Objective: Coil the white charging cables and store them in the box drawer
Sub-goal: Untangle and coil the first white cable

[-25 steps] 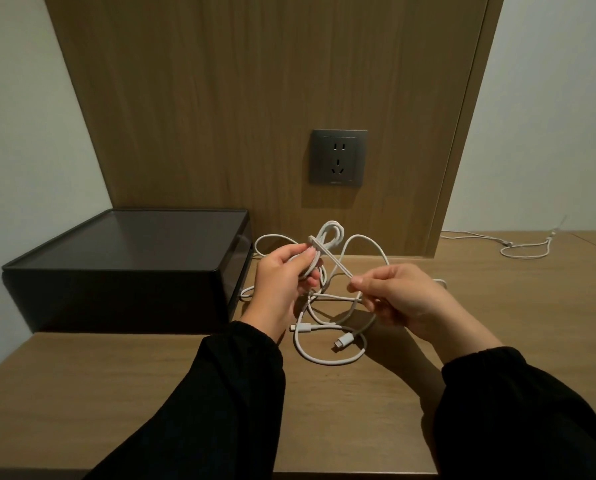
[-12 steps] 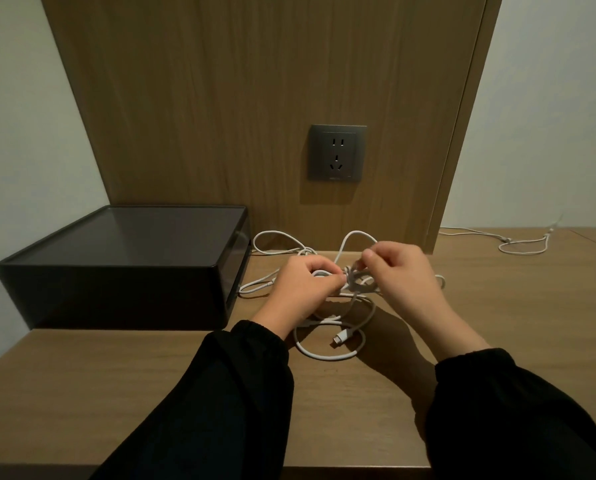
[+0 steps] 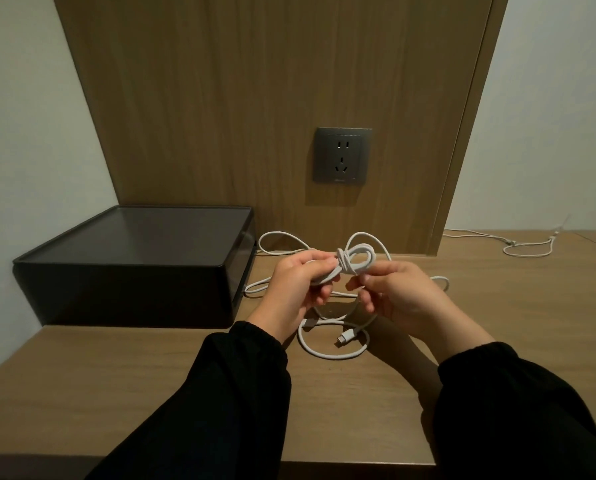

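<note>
At the left, a dark box (image 3: 133, 258) is set on the desk (image 3: 116, 375), close against the wall. Just right of it, the left hand (image 3: 296, 285) is raised above the desk, and its fingers are curled round one end of a white coil (image 3: 353, 261). A few turns are wound tightly round the coil's middle, and a small loop is left standing out at its right end. That end is pinched by the right hand (image 3: 403, 296) between thumb and fingertips. Beneath both hands a loose cable (image 3: 334, 355) is spread in open loops on the desk, with its plug (image 3: 345, 337) lying inside the nearest loop. A grey socket (image 3: 341, 155) is mounted on the wooden panel (image 3: 220, 98) above the hands. Far to the right, well apart, a thin cable (image 3: 528, 245) is laid on the desk.
</note>
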{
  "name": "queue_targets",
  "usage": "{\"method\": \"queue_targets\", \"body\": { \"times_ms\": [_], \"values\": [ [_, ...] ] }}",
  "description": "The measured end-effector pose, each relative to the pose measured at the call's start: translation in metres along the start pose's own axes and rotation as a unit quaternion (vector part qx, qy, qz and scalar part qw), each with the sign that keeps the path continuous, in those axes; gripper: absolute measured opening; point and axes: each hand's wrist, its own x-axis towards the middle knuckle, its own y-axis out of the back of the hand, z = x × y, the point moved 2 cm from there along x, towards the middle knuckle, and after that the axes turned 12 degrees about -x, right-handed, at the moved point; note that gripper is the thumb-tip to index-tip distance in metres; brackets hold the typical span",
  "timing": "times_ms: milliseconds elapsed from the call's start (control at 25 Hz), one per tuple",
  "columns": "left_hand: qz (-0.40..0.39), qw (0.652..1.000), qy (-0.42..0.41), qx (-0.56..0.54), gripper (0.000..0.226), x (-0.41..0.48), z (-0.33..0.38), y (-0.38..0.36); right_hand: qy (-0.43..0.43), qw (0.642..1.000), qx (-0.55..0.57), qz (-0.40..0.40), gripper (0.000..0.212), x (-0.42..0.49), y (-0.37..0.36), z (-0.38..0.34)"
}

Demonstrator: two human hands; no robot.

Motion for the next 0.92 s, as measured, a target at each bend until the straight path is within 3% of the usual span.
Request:
{"method": "queue_targets", "body": {
  "times_ms": [120, 200, 320, 400, 480, 600, 840, 920],
  "values": [
    [0.010, 0.995, -0.049, 0.084, 0.011, -0.015, 0.005, 0.005, -0.018, 0.986, 0.152, -0.060, 0.033, -0.002, -0.001, -0.004],
    [0.041, 0.985, -0.091, 0.140, 0.012, -0.028, 0.011, 0.014, -0.014, 0.979, 0.185, -0.088, 0.029, -0.004, -0.006, -0.004],
    [0.065, 0.944, -0.161, 0.280, 0.010, -0.056, 0.028, 0.036, 0.057, 0.991, 0.042, -0.111, 0.024, -0.013, -0.032, -0.004],
    [0.065, 0.914, -0.184, 0.355, 0.014, -0.075, 0.040, 0.051, 0.091, 0.988, -0.093, -0.077, 0.018, -0.021, -0.055, -0.005],
    [0.076, 0.878, -0.202, 0.428, 0.015, -0.089, 0.051, 0.072, 0.120, 0.975, -0.184, -0.038, 0.016, -0.026, -0.079, -0.006],
    [0.089, 0.830, -0.200, 0.514, 0.016, -0.110, 0.066, 0.109, 0.166, 0.946, -0.275, -0.041, 0.016, -0.031, -0.126, -0.002],
    [0.181, 0.829, -0.128, 0.514, 0.012, -0.142, 0.089, 0.189, 0.285, 0.881, -0.375, 0.026, 0.017, -0.027, -0.225, 0.010],
    [0.191, 0.813, -0.120, 0.537, 0.010, -0.145, 0.090, 0.208, 0.306, 0.859, -0.411, 0.019, 0.018, -0.026, -0.246, 0.014]
  ]
}}
